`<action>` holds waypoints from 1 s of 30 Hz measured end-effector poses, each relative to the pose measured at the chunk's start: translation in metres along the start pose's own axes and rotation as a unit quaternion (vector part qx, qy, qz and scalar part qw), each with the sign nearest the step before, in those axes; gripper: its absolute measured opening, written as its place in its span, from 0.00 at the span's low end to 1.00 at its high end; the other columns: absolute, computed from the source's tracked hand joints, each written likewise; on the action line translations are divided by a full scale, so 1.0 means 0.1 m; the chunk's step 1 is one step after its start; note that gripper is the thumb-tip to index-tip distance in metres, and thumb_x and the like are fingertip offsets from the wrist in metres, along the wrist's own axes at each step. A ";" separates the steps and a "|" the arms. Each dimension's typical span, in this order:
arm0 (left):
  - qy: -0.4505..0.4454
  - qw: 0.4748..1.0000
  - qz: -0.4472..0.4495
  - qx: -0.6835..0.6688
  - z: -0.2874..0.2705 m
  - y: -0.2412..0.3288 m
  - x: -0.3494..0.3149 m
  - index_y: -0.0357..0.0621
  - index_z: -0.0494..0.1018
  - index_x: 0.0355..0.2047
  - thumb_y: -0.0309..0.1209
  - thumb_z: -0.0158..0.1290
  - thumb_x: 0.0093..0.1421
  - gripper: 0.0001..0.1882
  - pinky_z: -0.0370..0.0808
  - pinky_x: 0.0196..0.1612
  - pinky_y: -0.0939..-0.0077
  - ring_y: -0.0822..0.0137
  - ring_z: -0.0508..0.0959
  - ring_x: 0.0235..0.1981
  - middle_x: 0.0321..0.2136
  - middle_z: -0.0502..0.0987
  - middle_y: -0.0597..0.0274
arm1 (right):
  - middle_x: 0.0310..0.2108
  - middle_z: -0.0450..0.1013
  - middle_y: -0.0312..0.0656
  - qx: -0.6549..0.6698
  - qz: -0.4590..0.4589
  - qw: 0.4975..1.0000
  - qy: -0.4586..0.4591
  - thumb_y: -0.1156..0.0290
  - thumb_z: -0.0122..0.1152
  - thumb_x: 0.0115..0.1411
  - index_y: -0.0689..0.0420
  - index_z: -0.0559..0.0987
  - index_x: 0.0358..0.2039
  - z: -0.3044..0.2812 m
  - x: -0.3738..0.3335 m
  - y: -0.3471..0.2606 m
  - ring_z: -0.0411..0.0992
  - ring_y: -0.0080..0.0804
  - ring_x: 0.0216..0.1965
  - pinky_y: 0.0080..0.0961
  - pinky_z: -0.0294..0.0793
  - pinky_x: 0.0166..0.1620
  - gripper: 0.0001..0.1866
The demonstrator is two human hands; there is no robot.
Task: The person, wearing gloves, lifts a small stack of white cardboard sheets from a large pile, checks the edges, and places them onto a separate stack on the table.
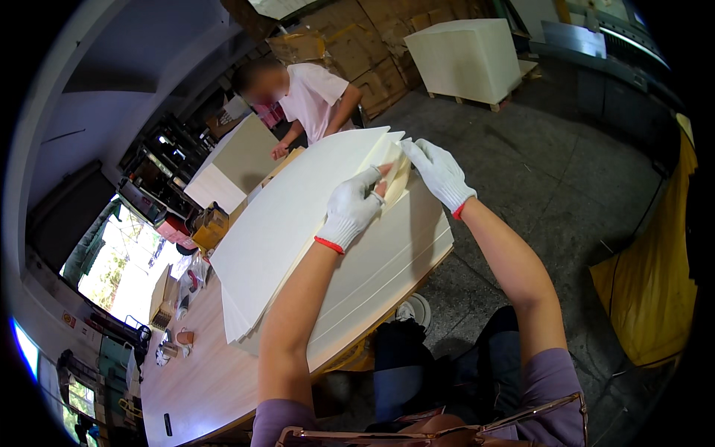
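A thick stack of large cream-white sheets (287, 216), like paper or thin card, lies in front of me, its upper sheets fanned and bowed. My left hand (354, 205), in a white knit glove with the thumb and a fingertip bare, grips the lifted edge of several sheets near the stack's right corner. My right hand (441, 173), gloved in white with a red cuff, holds the sheets' far right corner between its fingers. Its thumb is hidden. Below the raised sheets, the rest of the pile (402, 246) sits in even layers.
The wooden table (190, 387) carries a dark small object (167, 425) and a brown cup (185, 338). Across it a person (316, 100) in a pale shirt works beside another sheet stack (242, 160). A palletised stack (465, 59) stands behind; yellow cloth (644, 290) hangs at right.
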State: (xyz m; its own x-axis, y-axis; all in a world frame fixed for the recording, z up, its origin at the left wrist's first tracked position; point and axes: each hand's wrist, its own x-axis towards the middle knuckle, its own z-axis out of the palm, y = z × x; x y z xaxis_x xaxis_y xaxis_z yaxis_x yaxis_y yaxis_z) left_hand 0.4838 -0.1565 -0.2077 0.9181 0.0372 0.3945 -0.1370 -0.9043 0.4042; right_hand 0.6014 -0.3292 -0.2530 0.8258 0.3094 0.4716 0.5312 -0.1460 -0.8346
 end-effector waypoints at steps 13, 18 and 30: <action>-0.049 0.996 -0.032 0.071 -0.04 0.10 -0.02 0.62 0.78 0.55 0.44 0.62 0.58 0.23 0.79 0.48 0.62 0.51 0.84 0.43 0.43 0.84 0.53 | 0.30 0.75 0.54 0.006 -0.003 1.000 0.021 0.42 0.49 0.68 0.59 0.77 0.34 0.04 0.00 0.03 0.74 0.55 0.35 0.42 0.71 0.40 0.29; -0.016 0.996 0.033 0.086 0.01 0.08 -0.05 0.64 0.75 0.60 0.38 0.62 0.57 0.28 0.79 0.47 0.62 0.51 0.84 0.41 0.44 0.84 0.52 | 0.29 0.76 0.47 0.074 0.041 0.996 0.003 0.41 0.51 0.68 0.58 0.79 0.36 -0.03 0.07 0.13 0.75 0.47 0.33 0.39 0.71 0.40 0.29; 0.157 0.984 0.045 0.068 0.03 0.04 -0.23 0.53 0.72 0.60 0.32 0.61 0.55 0.30 0.80 0.50 0.57 0.48 0.83 0.49 0.51 0.81 0.48 | 0.48 0.76 0.44 0.593 0.260 0.755 -0.100 0.53 0.63 0.68 0.55 0.73 0.56 0.13 -0.13 -0.46 0.75 0.35 0.46 0.39 0.77 0.52 0.24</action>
State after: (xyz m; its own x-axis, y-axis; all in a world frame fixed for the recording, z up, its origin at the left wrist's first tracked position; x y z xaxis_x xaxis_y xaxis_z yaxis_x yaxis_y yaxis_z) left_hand 0.4636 -0.1619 -0.2172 0.7411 0.0641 0.6683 -0.1424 -0.9578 0.2498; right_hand 0.5640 -0.3147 -0.2243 0.7565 0.6529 0.0377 -0.4973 0.6117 -0.6152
